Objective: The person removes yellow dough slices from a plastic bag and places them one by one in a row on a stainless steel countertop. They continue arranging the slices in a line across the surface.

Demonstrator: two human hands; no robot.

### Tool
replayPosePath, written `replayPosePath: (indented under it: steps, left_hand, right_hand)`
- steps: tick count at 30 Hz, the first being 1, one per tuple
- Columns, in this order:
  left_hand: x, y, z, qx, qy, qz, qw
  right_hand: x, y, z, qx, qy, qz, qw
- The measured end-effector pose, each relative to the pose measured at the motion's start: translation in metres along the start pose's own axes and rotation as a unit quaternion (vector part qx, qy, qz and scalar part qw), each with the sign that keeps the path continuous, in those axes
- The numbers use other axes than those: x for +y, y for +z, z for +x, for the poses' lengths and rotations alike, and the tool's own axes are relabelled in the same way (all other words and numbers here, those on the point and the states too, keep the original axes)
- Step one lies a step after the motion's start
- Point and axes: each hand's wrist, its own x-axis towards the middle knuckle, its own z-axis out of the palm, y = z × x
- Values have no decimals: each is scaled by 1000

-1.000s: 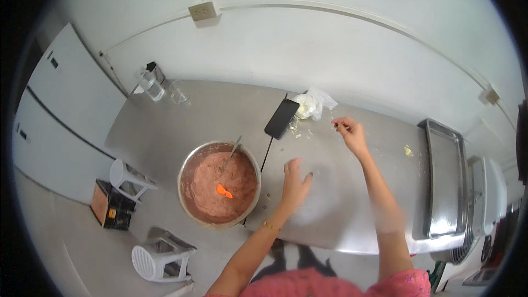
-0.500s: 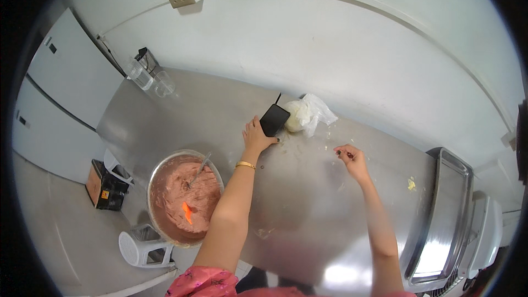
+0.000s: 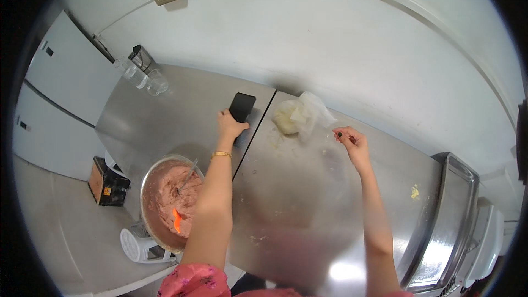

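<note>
My left hand [image 3: 232, 125] grips a flat black rectangular thing that looks like a phone [image 3: 242, 106], above the steel table. To its right, a clear plastic bag [image 3: 314, 113] with a pale yellowish lump [image 3: 286, 117] rests against the back of the table. My right hand [image 3: 352, 142] is raised just right of the bag, with thumb and fingertips pinched together. A dark spot shows at those fingertips, too small to tell what it is. Left of my left forearm stands a metal bowl [image 3: 146, 187] of pinkish mixture [image 3: 170, 187], partly hidden by the arm.
An orange scraper [image 3: 176, 221] and a metal utensil [image 3: 188, 176] stick out of the mixture. A dark seam [image 3: 254, 136] divides the steel surface. Clear jugs [image 3: 157, 83] stand far left, and a metal tray [image 3: 448, 214] lies right. A yellow smear [image 3: 414, 191] marks the table.
My left hand has moved left with the black thing, away from the bag, uncovering the seam. My right hand has risen slightly, closer to the bag, still pinched.
</note>
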Motion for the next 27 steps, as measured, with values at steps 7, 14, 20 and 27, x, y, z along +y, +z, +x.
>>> replayPosePath:
  steps: [7, 14, 20, 27]
  left_hand:
    - [-24, -1, 28, -43, 1, 55, 998]
    - [-28, -3, 26, -82, 4, 80, 993]
    - [45, -14, -15, 49, 2, -42, 998]
    - [102, -36, -122, 7, 166, -249, 954]
  right_hand:
    - [7, 11, 26, 66, 1, -226, 972]
    - [-3, 56, 39, 0, -118, -465, 877]
    - [7, 75, 68, -30, -157, -466, 870]
    - [-33, 72, 79, -26, 17, -230, 973]
